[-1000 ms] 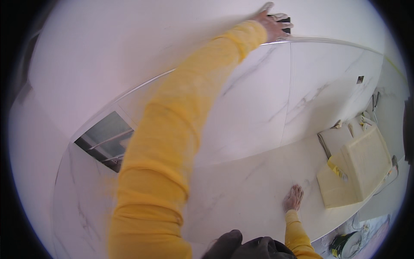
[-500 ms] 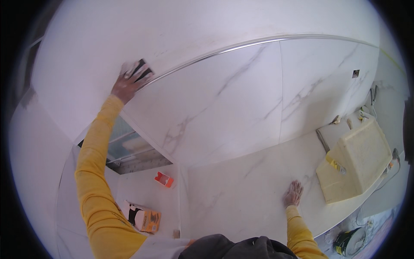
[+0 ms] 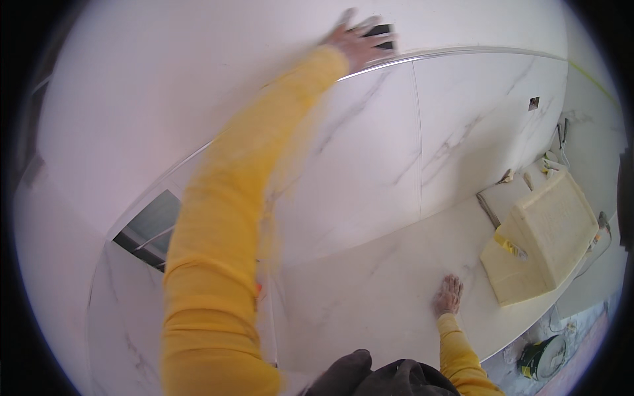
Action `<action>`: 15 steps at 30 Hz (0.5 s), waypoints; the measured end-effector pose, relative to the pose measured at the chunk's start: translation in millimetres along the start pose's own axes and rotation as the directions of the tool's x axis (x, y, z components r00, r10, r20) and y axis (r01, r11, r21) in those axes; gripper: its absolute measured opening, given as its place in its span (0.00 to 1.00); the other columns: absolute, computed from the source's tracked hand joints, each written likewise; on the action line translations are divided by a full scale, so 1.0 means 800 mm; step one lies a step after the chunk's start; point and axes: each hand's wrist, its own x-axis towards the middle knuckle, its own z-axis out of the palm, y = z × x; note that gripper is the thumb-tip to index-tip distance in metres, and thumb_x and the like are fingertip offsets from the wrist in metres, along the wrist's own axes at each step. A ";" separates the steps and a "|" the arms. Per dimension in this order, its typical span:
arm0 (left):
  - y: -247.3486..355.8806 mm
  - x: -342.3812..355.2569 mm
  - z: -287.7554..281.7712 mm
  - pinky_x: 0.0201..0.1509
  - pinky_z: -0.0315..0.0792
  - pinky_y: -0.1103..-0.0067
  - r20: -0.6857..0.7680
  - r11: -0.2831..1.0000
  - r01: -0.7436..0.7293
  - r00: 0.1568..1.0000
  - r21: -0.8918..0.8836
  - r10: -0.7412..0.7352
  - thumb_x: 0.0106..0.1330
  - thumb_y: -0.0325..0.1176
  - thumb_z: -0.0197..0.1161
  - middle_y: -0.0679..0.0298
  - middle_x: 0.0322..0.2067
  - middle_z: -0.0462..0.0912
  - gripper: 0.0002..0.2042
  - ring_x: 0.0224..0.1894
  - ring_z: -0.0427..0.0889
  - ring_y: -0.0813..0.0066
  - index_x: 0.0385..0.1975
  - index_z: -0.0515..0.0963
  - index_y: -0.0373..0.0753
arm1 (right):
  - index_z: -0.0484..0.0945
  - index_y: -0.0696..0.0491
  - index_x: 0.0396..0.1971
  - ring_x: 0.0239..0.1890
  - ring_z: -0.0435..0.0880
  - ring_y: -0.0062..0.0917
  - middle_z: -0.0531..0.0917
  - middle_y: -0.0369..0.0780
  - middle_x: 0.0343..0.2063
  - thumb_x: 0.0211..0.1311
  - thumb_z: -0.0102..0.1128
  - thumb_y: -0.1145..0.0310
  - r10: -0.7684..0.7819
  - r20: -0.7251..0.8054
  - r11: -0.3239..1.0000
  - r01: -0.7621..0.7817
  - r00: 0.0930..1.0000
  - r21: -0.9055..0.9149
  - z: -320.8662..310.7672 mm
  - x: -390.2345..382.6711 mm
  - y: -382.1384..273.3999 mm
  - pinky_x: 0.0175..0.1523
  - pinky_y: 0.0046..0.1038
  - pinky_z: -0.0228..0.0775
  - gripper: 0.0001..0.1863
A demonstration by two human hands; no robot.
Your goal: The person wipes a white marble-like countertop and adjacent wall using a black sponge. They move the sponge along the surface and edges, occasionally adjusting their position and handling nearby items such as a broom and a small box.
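High on the white painted wall (image 3: 191,79), my left hand (image 3: 353,47) lies with spread fingers over a black sheet that looks like sandpaper (image 3: 380,30), pressing it flat to the surface. Just below the hand runs a shiny metal trim strip (image 3: 462,51), the border between the paint and the grey-veined marble-look panels (image 3: 370,158). My right hand (image 3: 448,297) rests palm down on the pale veined ledge (image 3: 356,310), holding nothing. The left forearm is smeared by motion and covers part of the panels.
A cream plastic tub (image 3: 561,231) sits tipped on the ledge at the right, with tools behind it. Below the ledge's right edge stands a dark bucket (image 3: 543,358). A rectangular opening (image 3: 148,228) is at the left, and a small cut-out (image 3: 533,103) is in the far panel.
My left hand has swept right and upward along the trim with the sandpaper. Its arm now hides the boxes at lower left. The right hand has stayed in place.
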 end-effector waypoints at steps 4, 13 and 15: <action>-0.057 -0.228 0.073 0.77 0.37 0.43 0.126 0.997 0.082 0.989 -0.009 -0.080 0.68 0.32 0.55 0.75 0.77 0.49 0.32 0.79 0.43 0.61 0.71 0.61 0.70 | 0.63 0.55 0.70 0.77 0.51 0.39 0.61 0.42 0.73 0.63 0.47 0.66 0.041 -0.021 0.999 -0.041 0.999 -0.004 0.002 0.001 0.010 0.80 0.43 0.33 0.32; -0.090 -0.350 0.101 0.78 0.43 0.48 -0.049 0.997 0.065 0.997 0.045 -0.063 0.64 0.28 0.59 0.68 0.76 0.53 0.31 0.78 0.48 0.58 0.68 0.67 0.63 | 0.62 0.56 0.69 0.77 0.51 0.39 0.60 0.43 0.73 0.63 0.47 0.66 0.017 0.008 1.000 -0.017 1.000 -0.019 0.008 0.004 -0.001 0.80 0.43 0.33 0.33; -0.064 -0.234 0.083 0.78 0.42 0.48 -0.112 1.000 0.000 0.994 -0.016 -0.001 0.69 0.29 0.54 0.72 0.75 0.55 0.29 0.78 0.47 0.61 0.69 0.66 0.66 | 0.62 0.58 0.70 0.76 0.53 0.39 0.61 0.44 0.72 0.66 0.44 0.65 -0.010 0.017 1.000 0.010 1.000 -0.021 -0.001 0.002 -0.007 0.80 0.43 0.35 0.32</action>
